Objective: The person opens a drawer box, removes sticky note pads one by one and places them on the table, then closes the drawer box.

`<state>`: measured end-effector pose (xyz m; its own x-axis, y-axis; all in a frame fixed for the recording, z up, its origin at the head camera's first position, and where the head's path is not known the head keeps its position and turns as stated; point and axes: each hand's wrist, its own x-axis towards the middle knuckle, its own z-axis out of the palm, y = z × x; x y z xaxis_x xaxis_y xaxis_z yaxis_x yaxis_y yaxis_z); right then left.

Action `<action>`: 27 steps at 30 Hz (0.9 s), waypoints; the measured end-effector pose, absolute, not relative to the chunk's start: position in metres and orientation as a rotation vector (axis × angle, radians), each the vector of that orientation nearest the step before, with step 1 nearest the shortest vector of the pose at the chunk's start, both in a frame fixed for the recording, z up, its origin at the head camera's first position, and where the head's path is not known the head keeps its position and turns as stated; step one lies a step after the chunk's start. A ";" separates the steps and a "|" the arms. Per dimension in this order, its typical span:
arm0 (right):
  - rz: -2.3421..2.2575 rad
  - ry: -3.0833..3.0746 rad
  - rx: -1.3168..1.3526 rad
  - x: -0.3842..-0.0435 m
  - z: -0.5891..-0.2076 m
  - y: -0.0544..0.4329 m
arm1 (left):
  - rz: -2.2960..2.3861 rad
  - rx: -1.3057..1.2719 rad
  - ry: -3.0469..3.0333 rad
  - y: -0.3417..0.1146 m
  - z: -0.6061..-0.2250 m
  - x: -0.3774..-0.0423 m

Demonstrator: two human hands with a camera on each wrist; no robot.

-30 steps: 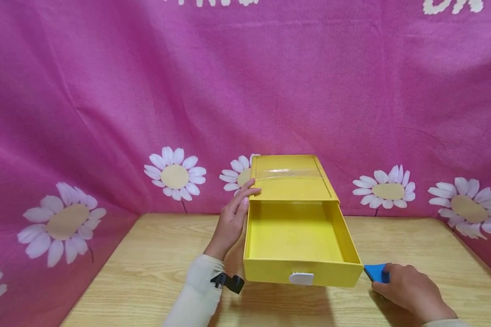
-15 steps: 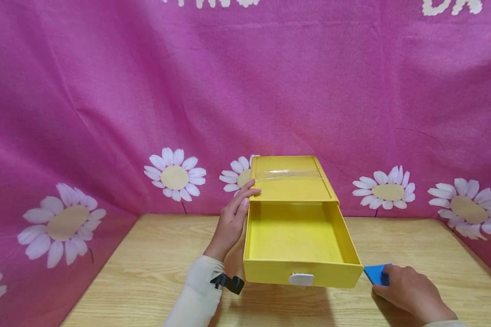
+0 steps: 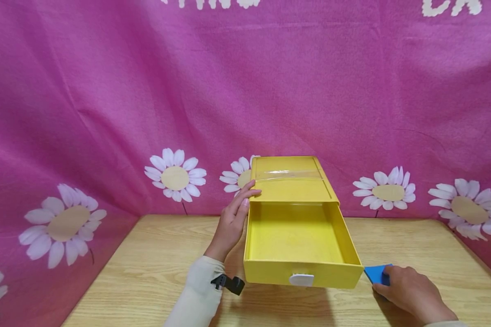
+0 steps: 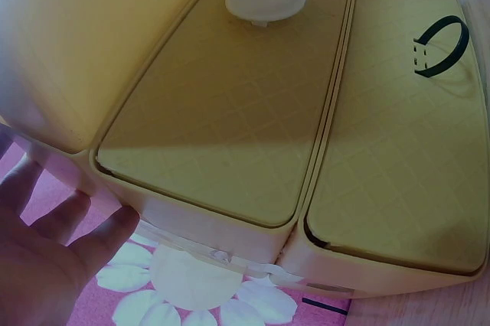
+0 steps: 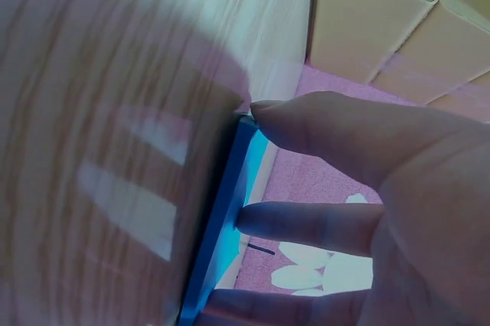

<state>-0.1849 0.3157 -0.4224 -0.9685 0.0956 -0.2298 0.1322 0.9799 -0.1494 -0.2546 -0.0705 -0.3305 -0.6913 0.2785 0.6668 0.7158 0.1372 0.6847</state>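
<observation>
Daisy backdrop (image 3: 270, 91): Magenta cloth with white flowers hangs behind the scene.
Wooden table (image 3: 139, 263): Its flat top offers a firm surface to work against while a grip is being set.
Yellow cabinet (image 3: 290, 190): The unit faces the person at centre; it looks light enough to slide, so a steady brace at the side should help.
Top drawer (image 3: 266, 272): Pulled well out of the cabinet, it juts above the table, its front right corner an obstacle for anything lifted carelessly beside it.
Left hand (image 3: 229, 222): Grasping nothing, it rests along the cabinet's left side, fingers extended, tips at the upper edge; steadying without pushing seems the right touch.
Right hand (image 3: 413, 288): Low over the table, it grasps a blue pad (image 3: 375, 273), thumb at one end, fingers spread across; even pressure should prevent twisting.
Blue pad: Flat and thin, just beside the drawer's front right corner, best raised level; whether it touches the wood is hard to judge from the dim wrist view.
White tab (image 3: 302, 279): On the drawer's front, untouched by either hand, a better hold than the rim should the drawer need shifting.
</observation>
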 end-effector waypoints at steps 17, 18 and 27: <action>-0.232 2.871 0.235 -0.189 -0.428 0.317 | -1.580 -0.951 -2.047 -0.071 -0.330 -0.254; -0.232 2.871 0.239 -0.190 -0.428 0.317 | -1.580 -0.951 -2.046 -0.071 -0.330 -0.254; -0.226 2.866 0.260 -0.189 -0.425 0.315 | -1.582 -0.950 -2.049 -0.071 -0.331 -0.255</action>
<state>-0.1885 0.3148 -0.4251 -0.9517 0.1560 -0.2643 0.1955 0.9720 -0.1302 -0.2553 -0.0707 -0.3308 -0.6982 0.2786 0.6595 0.7085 0.1369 0.6923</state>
